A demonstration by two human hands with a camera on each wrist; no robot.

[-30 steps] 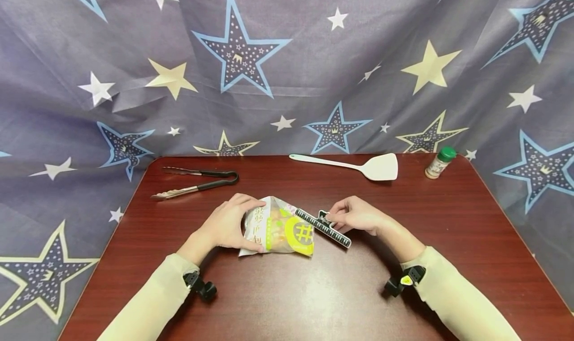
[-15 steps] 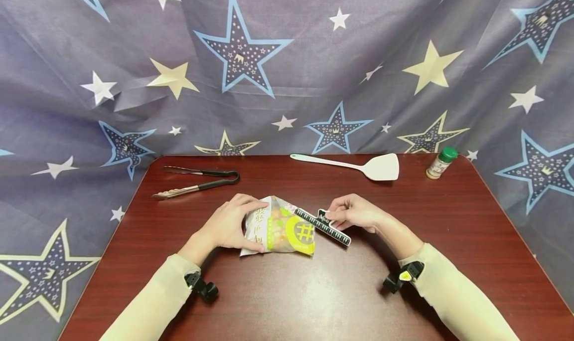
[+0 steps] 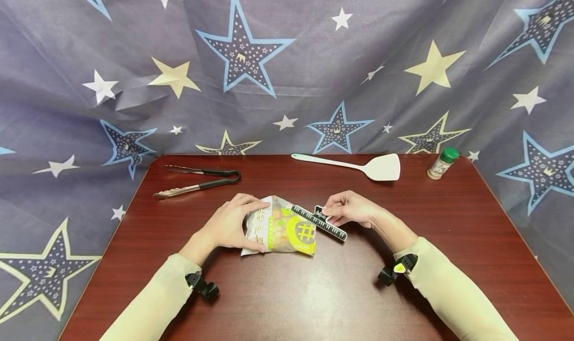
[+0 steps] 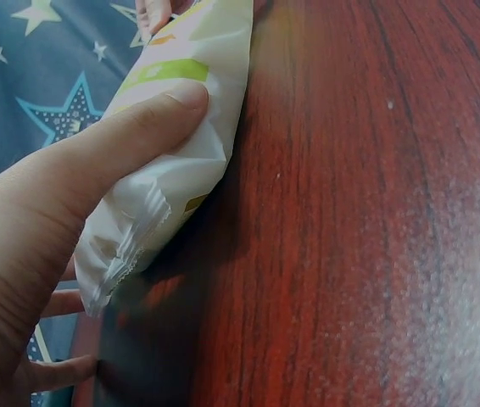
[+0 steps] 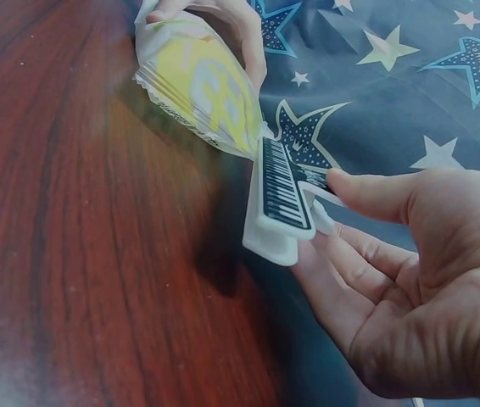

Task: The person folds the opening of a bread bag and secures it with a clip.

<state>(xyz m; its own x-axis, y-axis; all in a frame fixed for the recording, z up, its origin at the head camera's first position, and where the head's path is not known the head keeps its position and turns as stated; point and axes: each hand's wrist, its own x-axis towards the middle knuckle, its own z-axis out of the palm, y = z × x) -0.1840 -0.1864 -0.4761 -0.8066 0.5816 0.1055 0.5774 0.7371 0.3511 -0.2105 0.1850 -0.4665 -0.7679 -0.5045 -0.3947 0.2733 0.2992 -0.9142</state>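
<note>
A plastic food bag (image 3: 279,231), printed in white, yellow and green, lies mid-table. My left hand (image 3: 229,225) grips its left end, the thumb at the near side and fingers over the far side; in the left wrist view the thumb presses the bag's white crimped end (image 4: 142,225). With thumb and fingers, my right hand (image 3: 354,210) pinches the black tab of a long clip (image 3: 319,223) with a piano-key pattern. The clip slants across the bag's upper right corner. From the right wrist, the white clip's (image 5: 281,191) two long bars stand slightly apart, its far end at the bag's edge.
Metal tongs with black handles (image 3: 219,183) lie at the back left. A white spatula (image 3: 381,167) rests along the back edge, and a green-capped shaker bottle (image 3: 441,164) stands at the back right. A star-printed cloth (image 3: 287,72) hangs behind the table.
My right hand has moved slightly left and away from me with the clip, which now overlaps more of the bag's corner. The left hand and the bag stay nearly still.
</note>
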